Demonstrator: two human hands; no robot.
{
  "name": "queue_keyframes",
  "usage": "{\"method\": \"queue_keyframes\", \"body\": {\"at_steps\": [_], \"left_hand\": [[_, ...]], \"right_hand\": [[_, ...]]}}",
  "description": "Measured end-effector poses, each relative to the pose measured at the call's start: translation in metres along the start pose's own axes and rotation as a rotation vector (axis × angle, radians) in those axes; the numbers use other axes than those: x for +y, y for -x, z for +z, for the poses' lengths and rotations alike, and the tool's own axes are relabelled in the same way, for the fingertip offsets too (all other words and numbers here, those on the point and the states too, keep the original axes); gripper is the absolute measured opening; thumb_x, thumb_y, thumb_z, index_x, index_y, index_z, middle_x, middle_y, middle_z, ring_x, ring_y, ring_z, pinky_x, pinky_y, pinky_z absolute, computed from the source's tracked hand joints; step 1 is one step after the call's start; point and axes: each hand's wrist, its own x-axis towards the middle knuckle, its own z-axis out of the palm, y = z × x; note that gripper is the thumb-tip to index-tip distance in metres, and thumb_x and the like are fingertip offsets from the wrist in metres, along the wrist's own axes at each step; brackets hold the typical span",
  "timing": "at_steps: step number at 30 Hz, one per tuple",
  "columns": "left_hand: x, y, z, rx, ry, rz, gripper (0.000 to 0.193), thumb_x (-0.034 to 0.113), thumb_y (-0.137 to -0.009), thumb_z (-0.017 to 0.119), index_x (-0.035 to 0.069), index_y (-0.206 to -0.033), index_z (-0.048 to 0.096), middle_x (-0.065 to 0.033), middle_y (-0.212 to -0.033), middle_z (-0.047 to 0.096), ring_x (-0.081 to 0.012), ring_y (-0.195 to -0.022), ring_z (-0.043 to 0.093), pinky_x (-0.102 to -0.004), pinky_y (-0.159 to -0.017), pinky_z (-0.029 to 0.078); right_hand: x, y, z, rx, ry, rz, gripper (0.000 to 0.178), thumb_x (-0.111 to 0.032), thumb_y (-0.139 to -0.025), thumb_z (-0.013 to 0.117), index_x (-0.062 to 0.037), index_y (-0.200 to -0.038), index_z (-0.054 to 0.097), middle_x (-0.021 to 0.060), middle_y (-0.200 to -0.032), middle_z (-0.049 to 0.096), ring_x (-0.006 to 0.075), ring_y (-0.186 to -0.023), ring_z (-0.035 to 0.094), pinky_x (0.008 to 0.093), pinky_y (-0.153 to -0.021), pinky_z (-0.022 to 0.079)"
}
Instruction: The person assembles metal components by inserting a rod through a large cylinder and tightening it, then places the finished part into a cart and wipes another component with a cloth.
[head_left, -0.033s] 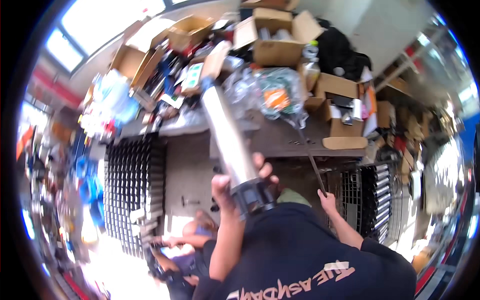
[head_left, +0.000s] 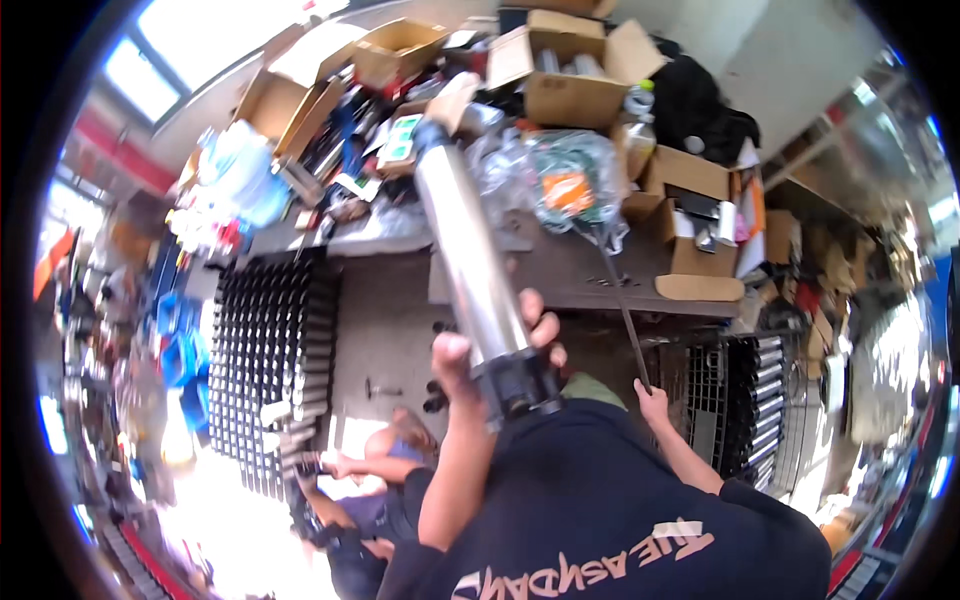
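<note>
My left hand (head_left: 458, 382) is wrapped round the lower part of a shiny metal cylinder (head_left: 470, 250), thumb on one side and fingertips on the other. The cylinder is tilted, its far end leaning left over the bench, and it has a black cap at each end. The black end fitting (head_left: 518, 385) nearest me shows openings. Off to the right, my right hand (head_left: 653, 402) is closed round the near end of a long thin dark rod (head_left: 627, 315). The rod's far end reaches to a clear plastic bag with an orange label (head_left: 567, 192) on the bench.
Open cardboard boxes (head_left: 575, 98) and loose parts crowd the bench (head_left: 530, 265). Stacked black-ended tubes (head_left: 265, 370) stand at left, with more tubes (head_left: 765, 400) at right. A person crouches at lower left, a hand (head_left: 340, 465) near the stack. A small tool (head_left: 380, 390) lies on the floor.
The whole view has shifted slightly, the scene sliding a little right. The cylinder's far end sits slightly higher in view. Both hands keep their holds.
</note>
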Motion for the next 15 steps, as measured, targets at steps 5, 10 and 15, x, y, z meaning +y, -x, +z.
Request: {"method": "queue_keyframes", "body": {"at_steps": [5,10,15], "left_hand": [[-0.003,-0.017,0.010,-0.277,-0.061,0.108,0.090,0.033,-0.073,0.068,0.013,-0.153,0.033,-0.0127,-0.098,0.047,-0.0254,-0.085,0.049,-0.0391,-0.062,0.050],[-0.004,-0.006,0.005,-0.073,-0.331,0.174,0.091,0.079,-0.090,0.043,0.011,-0.150,0.032,-0.0152,-0.093,0.053,-0.0253,-0.080,0.058,-0.0393,-0.052,0.052],[-0.003,0.010,0.020,0.174,-0.531,0.167,0.094,0.085,-0.088,0.028,0.007,-0.139,0.042,-0.0164,-0.092,0.060,-0.0251,-0.076,0.064,-0.0403,-0.056,0.055]], "right_hand": [[-0.039,-0.027,0.038,-0.086,0.030,0.154,0.062,-0.060,-0.085,0.067,0.0018,-0.083,0.072,0.0186,-0.082,0.071,0.0308,-0.087,0.070,0.0418,-0.083,0.051],[-0.058,-0.080,0.053,-0.164,-0.190,0.203,0.040,-0.042,-0.089,0.071,-0.0053,-0.076,0.061,0.0082,-0.068,0.059,0.0210,-0.059,0.055,0.0364,-0.055,0.042],[-0.112,-0.126,0.074,-0.306,-0.542,0.238,0.028,-0.030,-0.092,0.067,-0.0118,-0.075,0.053,0.0005,-0.061,0.050,0.0139,-0.047,0.046,0.0290,-0.041,0.036]]}}
